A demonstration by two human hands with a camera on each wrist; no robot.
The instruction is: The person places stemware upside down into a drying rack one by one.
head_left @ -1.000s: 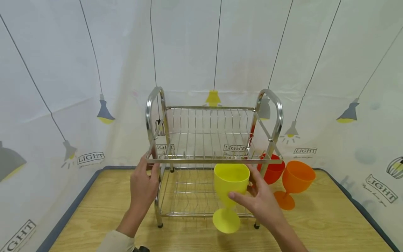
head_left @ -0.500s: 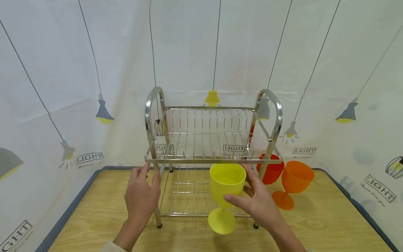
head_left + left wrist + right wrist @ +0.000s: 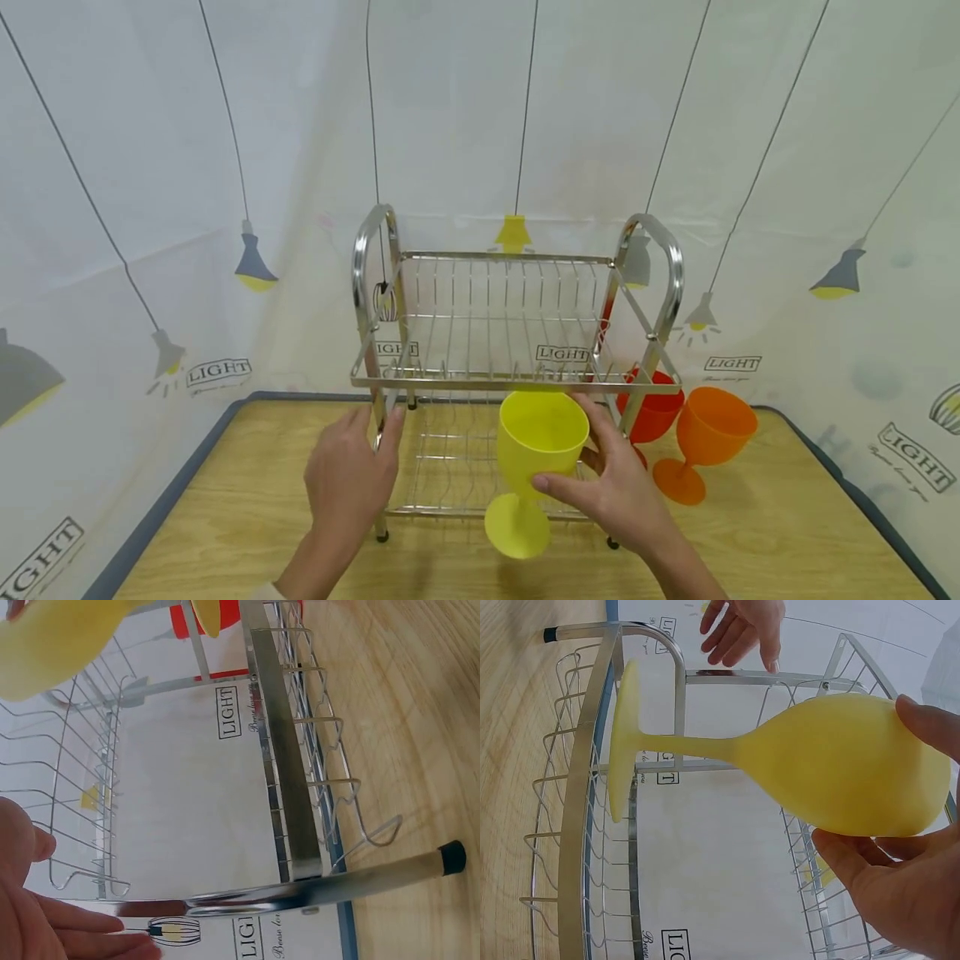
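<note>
My right hand (image 3: 618, 492) holds a yellow plastic goblet (image 3: 542, 433) by its bowl, thumb in front and fingers around the right side. The goblet is upright, tilted a little, in front of the two-tier metal dish rack (image 3: 517, 385). In the right wrist view its stem and round foot (image 3: 624, 742) hang free beside the rack's lower tier. My left hand (image 3: 348, 471) is by the rack's left front post, fingers loosely extended and holding nothing. The right wrist view also shows that left hand (image 3: 748, 626) near the post; whether it touches the metal is unclear.
An orange goblet (image 3: 716, 425) stands tilted-looking on the wooden table (image 3: 225, 517), right of the rack. Behind the rack's right post is a red goblet (image 3: 656, 408), partly hidden. A white curtain (image 3: 450, 108) printed with lamps surrounds the back and sides.
My left hand has come off the rack's upper left corner and dropped lower. The yellow goblet, still in my right hand, has shifted slightly left.
</note>
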